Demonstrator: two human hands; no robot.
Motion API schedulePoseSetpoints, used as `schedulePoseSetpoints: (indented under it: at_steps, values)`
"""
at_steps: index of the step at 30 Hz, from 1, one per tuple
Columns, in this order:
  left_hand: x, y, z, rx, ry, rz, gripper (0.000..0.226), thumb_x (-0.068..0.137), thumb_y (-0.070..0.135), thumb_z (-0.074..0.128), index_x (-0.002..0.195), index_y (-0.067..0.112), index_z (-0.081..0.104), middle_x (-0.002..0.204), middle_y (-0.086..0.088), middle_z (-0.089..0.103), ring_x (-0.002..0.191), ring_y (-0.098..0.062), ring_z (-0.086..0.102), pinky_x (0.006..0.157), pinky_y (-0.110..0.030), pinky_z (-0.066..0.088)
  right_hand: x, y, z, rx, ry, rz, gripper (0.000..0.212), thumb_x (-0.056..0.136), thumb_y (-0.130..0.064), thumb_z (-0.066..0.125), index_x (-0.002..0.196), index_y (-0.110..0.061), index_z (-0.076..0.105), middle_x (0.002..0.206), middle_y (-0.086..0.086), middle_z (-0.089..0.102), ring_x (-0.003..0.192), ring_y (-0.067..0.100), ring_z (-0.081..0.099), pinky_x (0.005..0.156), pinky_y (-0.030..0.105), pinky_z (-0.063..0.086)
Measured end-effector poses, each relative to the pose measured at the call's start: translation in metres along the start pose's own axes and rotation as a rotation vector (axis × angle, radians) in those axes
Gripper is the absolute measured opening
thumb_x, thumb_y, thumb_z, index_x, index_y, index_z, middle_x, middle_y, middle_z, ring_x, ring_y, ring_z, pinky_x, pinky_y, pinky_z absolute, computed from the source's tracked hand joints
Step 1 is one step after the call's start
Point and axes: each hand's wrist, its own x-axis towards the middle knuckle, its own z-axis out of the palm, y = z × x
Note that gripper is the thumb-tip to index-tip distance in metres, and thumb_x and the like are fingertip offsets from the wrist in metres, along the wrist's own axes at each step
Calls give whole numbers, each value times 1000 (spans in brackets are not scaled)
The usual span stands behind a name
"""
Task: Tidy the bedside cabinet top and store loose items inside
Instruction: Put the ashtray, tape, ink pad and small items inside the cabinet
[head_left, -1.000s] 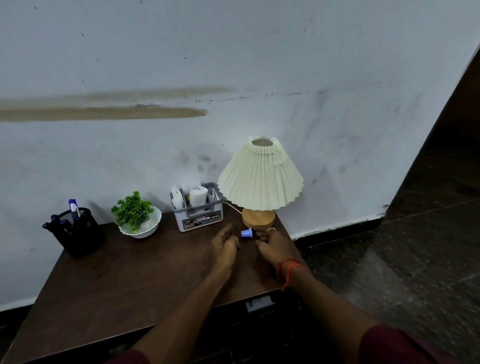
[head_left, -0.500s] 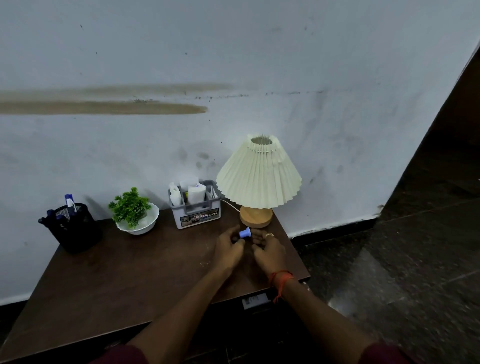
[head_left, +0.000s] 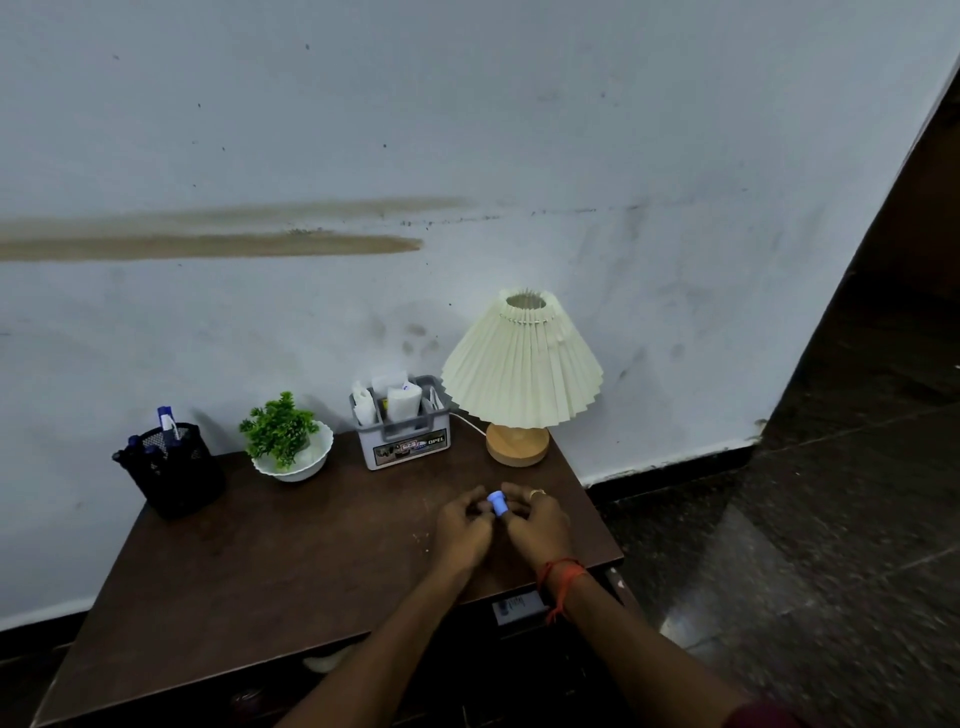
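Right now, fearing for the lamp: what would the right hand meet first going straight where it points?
Beyond the held blue piece, the right hand likely meets the lamp base; depth unclear.

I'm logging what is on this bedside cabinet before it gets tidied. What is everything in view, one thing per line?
cabinet: one, dark brown, against the wall
pen holder: one, black mesh, back left corner
pens: a few, blue, standing in the pen holder
plant: one, green, in a white bowl, right of the pen holder
box: one, grey, back middle, white packets inside
lamp: one, cream pleated shade, wooden base, back right corner
small object: one, blue, front right, between both hands
left hand: fingers curled on the small object
right hand: ring, orange wrist thread, fingers on the small object
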Motion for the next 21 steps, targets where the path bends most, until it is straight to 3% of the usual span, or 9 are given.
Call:
schedulePoseSetpoints:
  at_steps: [3,9,12,16,18,21]
  values:
    - [-5,-15,-5,-42,10,-40,35,84,10,58,117,14,69,107,-6,73,97,-20,69,92,-42,54,-10,0,2,3,-46,2,33,84,-21,70,116,-15,68,112,1,71,106,11,63,88,13,42]
    - [-40,-21,-10,-183,13,-44,36,78,6,58,110,16,72,99,-7,75,94,-21,70,91,-45,55,-38,1,3,-25,-129,-12,43,76,-4,69,118,-13,67,111,2,70,102,7,61,85,7,41]
    - [-59,-21,-16,-222,9,-51,36,82,-3,55,111,12,71,98,-6,75,93,-19,70,90,-38,56,-52,3,5,-30,-156,-17,45,74,-2,70,117,-12,67,107,0,70,102,6,64,84,4,44]
    - [-87,-23,-25,-291,8,-64,35,82,-7,57,95,21,74,79,4,76,80,-13,71,74,-25,55,-75,0,6,2,-172,-31,41,75,4,66,111,-14,66,96,-3,69,76,-18,62,72,-2,43]
    - [-98,-27,-30,-307,10,-94,34,83,-4,59,97,24,72,82,1,77,82,-17,72,78,-31,56,-87,1,8,14,-155,-25,41,74,4,64,107,-19,66,94,-3,70,79,-10,64,72,0,44]
    - [-115,-38,-35,-333,26,-121,32,82,-2,61,106,15,73,87,-2,77,87,-19,73,89,-38,56,-107,4,10,-21,-103,-39,38,73,-3,67,105,-23,70,92,-8,71,89,0,66,75,-2,43]
